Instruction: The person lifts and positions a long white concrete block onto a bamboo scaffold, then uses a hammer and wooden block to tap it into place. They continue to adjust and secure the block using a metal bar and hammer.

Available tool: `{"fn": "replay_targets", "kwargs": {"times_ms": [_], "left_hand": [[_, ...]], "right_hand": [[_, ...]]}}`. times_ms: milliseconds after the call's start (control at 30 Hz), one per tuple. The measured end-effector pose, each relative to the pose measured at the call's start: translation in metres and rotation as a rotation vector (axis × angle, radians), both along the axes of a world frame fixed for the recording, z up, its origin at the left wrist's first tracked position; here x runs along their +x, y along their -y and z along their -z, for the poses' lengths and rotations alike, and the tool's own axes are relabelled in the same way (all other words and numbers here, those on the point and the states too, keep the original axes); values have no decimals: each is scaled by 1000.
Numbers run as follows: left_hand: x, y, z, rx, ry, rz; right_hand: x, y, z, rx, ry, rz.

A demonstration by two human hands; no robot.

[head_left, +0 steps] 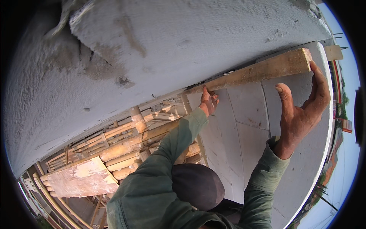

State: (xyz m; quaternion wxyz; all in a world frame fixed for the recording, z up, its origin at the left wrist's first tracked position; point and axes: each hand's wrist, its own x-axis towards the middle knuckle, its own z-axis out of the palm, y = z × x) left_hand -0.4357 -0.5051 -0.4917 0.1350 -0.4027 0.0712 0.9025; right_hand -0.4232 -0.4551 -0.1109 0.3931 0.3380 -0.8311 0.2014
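A long wooden straightedge board [263,70] lies along the line where the rough grey plastered surface [164,49] meets the block wall [249,103]. At its left part, my left hand [209,102] has its fingers partly curled, with a fingertip and the thumb at the board's lower edge. My right hand [305,107] is spread beside the board's right end. Its fingertips touch that end near the lower corner, while the thumb stands apart from the wood. Part of the left hand's grip is hidden.
Bamboo scaffolding [131,143] stretches below and to the left, with a flat, stained sheet [82,177] lying on it. My dark-covered knee [198,187] is bent under my arms. Past the wall's pale right edge [328,126] are rooftops, trees and sky.
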Motion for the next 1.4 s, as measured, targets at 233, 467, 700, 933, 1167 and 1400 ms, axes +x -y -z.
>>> {"fn": "replay_targets", "kwargs": {"times_ms": [233,467,700,933,1167,1400], "left_hand": [[-13,5,-7,26,-53,-26],[2,9,-8,290,-184,-273],[38,16,-17,298,-88,-309],[29,11,-39,359,27,-310],[19,9,-48,267,-204,16],[7,12,-13,144,-365,33]], "right_hand": [[-18,21,0,274,-162,339],[-7,22,3,103,-156,236],[3,4,13,-278,135,-64],[16,-12,-2,-77,119,-239],[3,2,-25,210,-246,368],[-14,17,-9,212,-318,432]]}}
